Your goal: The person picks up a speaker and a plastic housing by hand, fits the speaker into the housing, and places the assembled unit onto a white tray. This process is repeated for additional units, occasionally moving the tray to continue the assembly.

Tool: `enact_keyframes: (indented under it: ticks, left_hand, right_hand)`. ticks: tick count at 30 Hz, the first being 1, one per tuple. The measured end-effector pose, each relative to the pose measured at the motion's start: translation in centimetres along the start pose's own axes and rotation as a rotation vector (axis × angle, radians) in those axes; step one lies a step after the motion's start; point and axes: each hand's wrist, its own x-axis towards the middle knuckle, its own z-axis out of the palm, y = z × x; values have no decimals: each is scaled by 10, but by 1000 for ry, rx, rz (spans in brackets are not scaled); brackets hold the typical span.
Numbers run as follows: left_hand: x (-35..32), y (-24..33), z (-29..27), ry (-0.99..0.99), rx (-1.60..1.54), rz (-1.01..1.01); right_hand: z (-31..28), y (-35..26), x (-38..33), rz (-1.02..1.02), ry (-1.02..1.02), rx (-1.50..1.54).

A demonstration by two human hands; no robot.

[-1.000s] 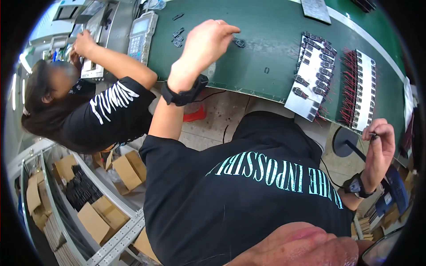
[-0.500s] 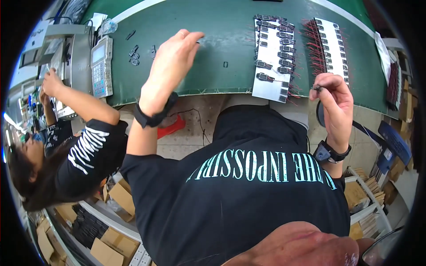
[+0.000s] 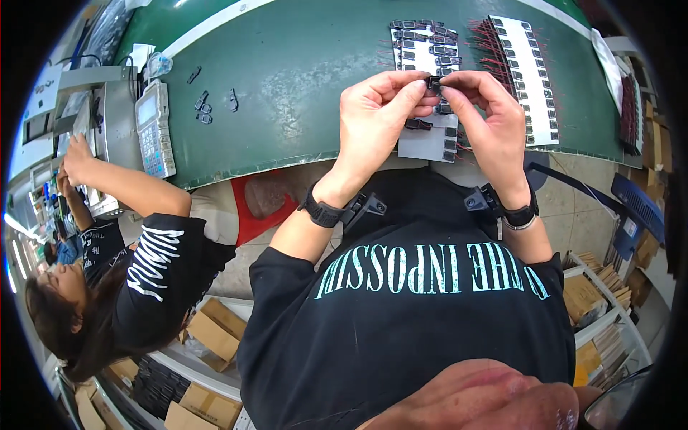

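Over the nearer-left white board [image 3: 423, 148], my two hands meet at a small black rectangular piece [image 3: 433, 82]. My left hand [image 3: 378, 111] pinches it from the left between thumb and forefinger. From the other side, my right hand [image 3: 491, 115] is closed at the same spot, thumb and forefinger at the piece's right edge. Whether this is one part or two pressed together is too small to tell. Black modules with thin red wires sit in rows on the board, partly hidden behind my hands.
A second white board [image 3: 534, 86] with black modules and red wires lies to the right. Loose black parts [image 3: 203, 107] are on the green table [image 3: 287, 93] at left, near a keypad device [image 3: 154, 129]. A co-worker's arm [image 3: 136, 183] reaches in at far left.
My left hand has moved right, and my right hand up and left, until they meet. The small black frame that lay alone mid-table no longer shows there.
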Motion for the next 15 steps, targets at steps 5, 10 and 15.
enact_keyframes:
  ticks: [5, 10, 15]
  left_hand:
    - [0, -2, -3, -7, 22, -20]
    - [-3, -3, -3, -5, 19, -14]
    - [-5, -3, -3, -14, 25, -8]
  right_hand:
    - [4, 2, -1, 18, 14, 28]
    - [4, 5, -1, 95, 12, 90]
    - [1, 8, 2, 20, -19, 73]
